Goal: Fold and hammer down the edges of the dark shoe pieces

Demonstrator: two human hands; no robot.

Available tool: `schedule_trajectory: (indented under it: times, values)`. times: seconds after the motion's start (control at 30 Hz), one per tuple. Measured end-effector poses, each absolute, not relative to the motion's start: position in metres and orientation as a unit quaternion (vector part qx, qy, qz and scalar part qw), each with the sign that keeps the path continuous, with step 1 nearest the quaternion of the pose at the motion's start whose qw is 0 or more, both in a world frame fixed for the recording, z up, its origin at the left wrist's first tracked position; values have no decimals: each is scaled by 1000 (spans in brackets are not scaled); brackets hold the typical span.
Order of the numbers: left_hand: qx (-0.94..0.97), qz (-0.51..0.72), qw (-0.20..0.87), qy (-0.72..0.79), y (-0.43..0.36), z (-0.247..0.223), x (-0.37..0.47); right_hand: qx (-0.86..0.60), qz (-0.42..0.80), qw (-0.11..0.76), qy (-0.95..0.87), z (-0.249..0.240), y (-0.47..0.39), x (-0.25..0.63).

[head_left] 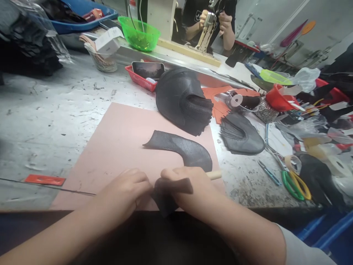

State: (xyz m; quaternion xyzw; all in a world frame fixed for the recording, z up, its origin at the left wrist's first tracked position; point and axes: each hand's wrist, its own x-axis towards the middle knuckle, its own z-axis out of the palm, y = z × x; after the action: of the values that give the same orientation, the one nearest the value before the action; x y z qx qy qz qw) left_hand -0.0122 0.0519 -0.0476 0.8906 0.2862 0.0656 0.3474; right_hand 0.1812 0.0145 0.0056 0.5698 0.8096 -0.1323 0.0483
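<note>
My right hand is closed round a hammer; its pale wooden handle sticks out to the right, and the dark head is blurred. Beside it, my left hand has its fingers curled together at the edge of a black leather piece, which lies between both hands at the table's front edge. Just beyond them, a curved black leather piece lies flat on the pink board. A stack of black leather pieces overlaps the board's far edge.
A smaller leather stack lies to the right. Scissors with green and yellow handles rest near the front edge. A red basket holds a phone; a green bowl stands behind. Across the table, another person's hands work at a machine.
</note>
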Motion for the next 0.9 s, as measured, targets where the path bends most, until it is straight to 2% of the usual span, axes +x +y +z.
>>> schedule_trajectory:
  times: [0.13, 0.23, 0.37, 0.53, 0.67, 0.9]
  values:
    - [903, 78, 314, 281, 51, -51, -19, 580, -119, 64, 803, 8, 15, 175]
    - [893, 88, 346, 274, 53, -54, -26, 563, -141, 56, 812, 7, 15, 171]
    - [889, 90, 360, 268, 55, -53, -32, 575, -142, 98, 799, 9, 17, 168]
    - [892, 69, 346, 283, 53, -47, -32, 564, -134, 69, 812, 13, 19, 163]
    - [900, 60, 334, 274, 53, -45, -35, 564, -114, 117, 809, 16, 22, 158]
    - [876, 129, 352, 303, 47, -59, -42, 545, -118, 88, 826, 16, 21, 153]
